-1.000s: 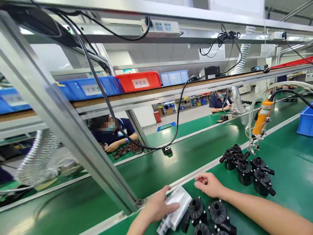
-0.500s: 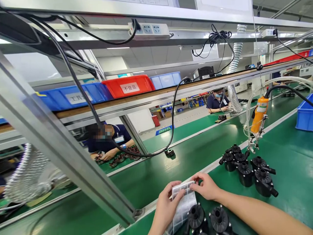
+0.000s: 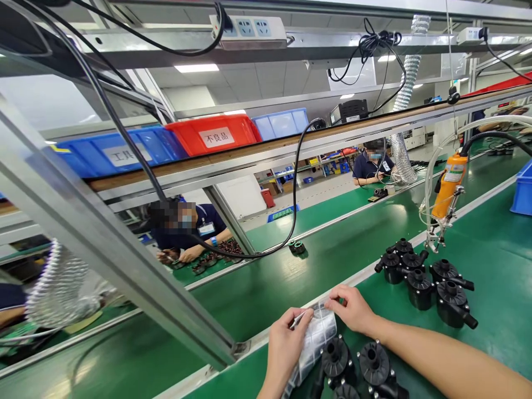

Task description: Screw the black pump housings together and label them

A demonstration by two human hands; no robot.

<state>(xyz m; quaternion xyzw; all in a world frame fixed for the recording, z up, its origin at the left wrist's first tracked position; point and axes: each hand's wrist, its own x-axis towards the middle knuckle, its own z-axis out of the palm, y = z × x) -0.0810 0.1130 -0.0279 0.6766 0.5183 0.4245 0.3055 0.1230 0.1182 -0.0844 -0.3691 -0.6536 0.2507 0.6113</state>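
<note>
A silvery sheet of labels (image 3: 319,333), marked off in small squares, hangs down toward the bench in a curve. My left hand (image 3: 286,339) grips its left edge between thumb and fingers. At the sheet's top right corner, my right hand (image 3: 352,309) is closed in a pinch; whether a single label is lifted there I cannot make out. Just below the hands stand black pump housings, one near the sheet (image 3: 336,357) and another (image 3: 374,363) to its right. Several more black pump housings (image 3: 419,282) stand in a group beyond my right forearm.
An orange electric screwdriver (image 3: 449,185) hangs over the bench on the right, beside a blue bin (image 3: 522,191). A slanting metal post (image 3: 124,233) crosses the left side. Across the green belt (image 3: 266,293), a co-worker (image 3: 203,224) handles small parts.
My left thumb has shifted up the sheet, and my right fingertips have moved to its corner. The view has tilted slightly.
</note>
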